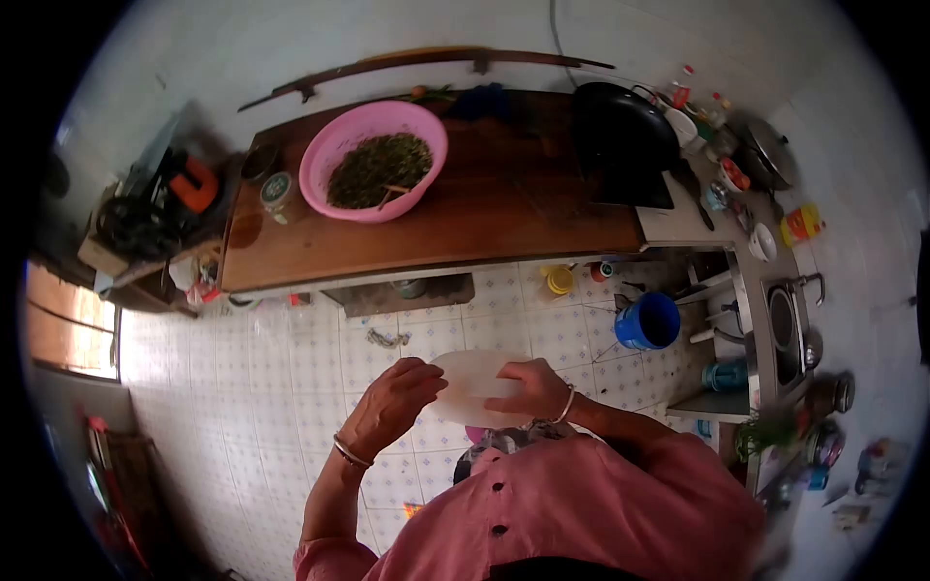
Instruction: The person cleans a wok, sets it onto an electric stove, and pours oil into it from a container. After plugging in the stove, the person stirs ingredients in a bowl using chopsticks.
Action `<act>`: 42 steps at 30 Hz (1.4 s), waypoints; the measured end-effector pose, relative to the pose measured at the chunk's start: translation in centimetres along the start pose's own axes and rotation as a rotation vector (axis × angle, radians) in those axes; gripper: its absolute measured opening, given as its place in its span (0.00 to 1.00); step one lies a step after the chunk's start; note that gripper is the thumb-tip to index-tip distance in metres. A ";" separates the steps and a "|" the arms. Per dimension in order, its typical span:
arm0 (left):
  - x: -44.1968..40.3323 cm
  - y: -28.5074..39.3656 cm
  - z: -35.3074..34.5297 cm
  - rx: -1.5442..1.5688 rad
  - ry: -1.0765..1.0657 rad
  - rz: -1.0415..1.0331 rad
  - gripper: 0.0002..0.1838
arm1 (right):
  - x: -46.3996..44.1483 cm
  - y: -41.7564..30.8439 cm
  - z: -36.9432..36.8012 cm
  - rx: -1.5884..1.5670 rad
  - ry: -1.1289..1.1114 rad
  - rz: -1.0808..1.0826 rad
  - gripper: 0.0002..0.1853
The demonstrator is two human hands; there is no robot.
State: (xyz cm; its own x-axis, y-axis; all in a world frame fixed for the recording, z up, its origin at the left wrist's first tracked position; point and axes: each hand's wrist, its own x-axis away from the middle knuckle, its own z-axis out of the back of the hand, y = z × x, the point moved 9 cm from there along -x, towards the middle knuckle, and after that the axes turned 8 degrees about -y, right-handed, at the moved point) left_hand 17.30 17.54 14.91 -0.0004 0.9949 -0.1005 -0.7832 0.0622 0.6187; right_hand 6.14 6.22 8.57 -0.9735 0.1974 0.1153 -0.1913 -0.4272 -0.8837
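Tiled floor: pale, with small blue motifs, spread beneath me and under the bench.

Wooden bench: long, brown, set across from me against the wall.

Pink shirt: mine, dark-buttoned, filling the near side of my view.

Pink plastic basin: on the left part of the bench, holding chopped greens, with a pale stick lying on them.

Black wok: at the bench's right end.

Steel sink: set in the counter to my right, below a tap.

Blue bucket: on the floor, right of centre, near the shelving under the counter.

Whitish translucent round piece: between my hands, in front of my shirt and above the floor, well apart from the bench; whether bowl or lid, I cannot tell.

Left hand: fingers bent close together, pinching the piece at its left edge.

Right hand: thumb and fingers parted, touching the piece on its right side; whether they grip it, I cannot tell.

Lidded jar: on the bench, just left of the basin.

Yellow-lidded jar: on the floor, left of the bucket.

Bracelets: one on each wrist.
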 end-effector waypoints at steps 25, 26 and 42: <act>-44.4 17.0 -9.4 0.204 -0.172 -0.292 0.18 | 19.2 8.8 41.5 0.116 0.586 -0.164 0.17; -45.7 16.8 -9.5 0.177 -0.109 -0.303 0.18 | 19.1 8.8 42.7 0.140 0.598 -0.185 0.17; -59.7 4.5 -16.1 0.800 -0.322 0.067 0.39 | 13.0 10.9 58.2 0.272 0.661 -0.600 0.13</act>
State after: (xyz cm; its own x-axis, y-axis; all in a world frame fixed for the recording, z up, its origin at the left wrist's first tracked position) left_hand 3.73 -42.81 11.13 0.2398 0.9650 0.1062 -0.1150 -0.0804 0.9901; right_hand -15.89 -47.23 26.82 -0.4496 0.8783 0.1627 -0.7433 -0.2669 -0.6135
